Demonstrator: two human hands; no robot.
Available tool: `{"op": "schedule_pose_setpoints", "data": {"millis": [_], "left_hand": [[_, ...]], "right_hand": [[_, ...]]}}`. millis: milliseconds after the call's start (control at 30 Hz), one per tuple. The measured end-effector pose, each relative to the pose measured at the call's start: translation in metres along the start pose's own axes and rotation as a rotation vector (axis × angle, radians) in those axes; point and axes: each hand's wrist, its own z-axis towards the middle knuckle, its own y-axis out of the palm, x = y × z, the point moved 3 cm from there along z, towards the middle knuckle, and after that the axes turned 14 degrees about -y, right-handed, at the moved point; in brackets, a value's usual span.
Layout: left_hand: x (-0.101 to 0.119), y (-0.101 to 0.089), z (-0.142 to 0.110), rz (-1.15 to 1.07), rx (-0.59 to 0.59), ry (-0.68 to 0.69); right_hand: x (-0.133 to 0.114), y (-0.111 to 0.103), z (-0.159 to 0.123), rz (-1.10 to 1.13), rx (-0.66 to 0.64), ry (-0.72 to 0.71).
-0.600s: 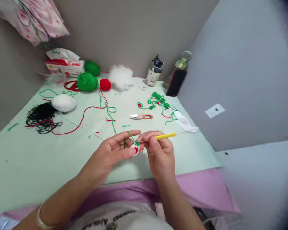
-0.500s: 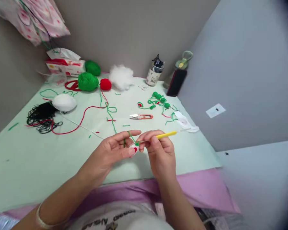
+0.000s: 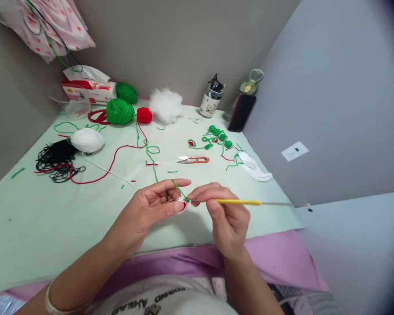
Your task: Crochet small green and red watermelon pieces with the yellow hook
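Between thumb and fingers, my left hand pinches a small crochet piece in white, red and green. A strand of green yarn passes over my left index finger down to that piece. My right hand grips a crochet hook with a yellow handle, held nearly level. The hook's metal tip meets the green edge of the piece; the exact stitch is too small to make out. Beyond my hands lie orange-handled thread snips.
Green yarn balls, a red ball, a white ball and black yarn sit left. Fluffy stuffing is at the back. Small green crocheted pieces, a pen cup, a phone and a bottle stand right.
My right hand has shifted right and slightly down. The crochet hook has swung from slanting upward to nearly level. My left hand keeps hold of the crochet piece, almost in place.
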Motion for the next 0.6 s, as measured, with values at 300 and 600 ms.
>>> {"op": "schedule_pose_setpoints", "data": {"millis": [300, 600], "left_hand": [[-0.002, 0.008, -0.003, -0.038, 0.118, 0.139], [-0.005, 0.003, 0.004, -0.246, -0.032, -0.054]], "right_hand": [[-0.006, 0.011, -0.013, -0.638, -0.222, -0.371], [0.005, 0.005, -0.005, -0.098, 0.136, -0.026]]}}
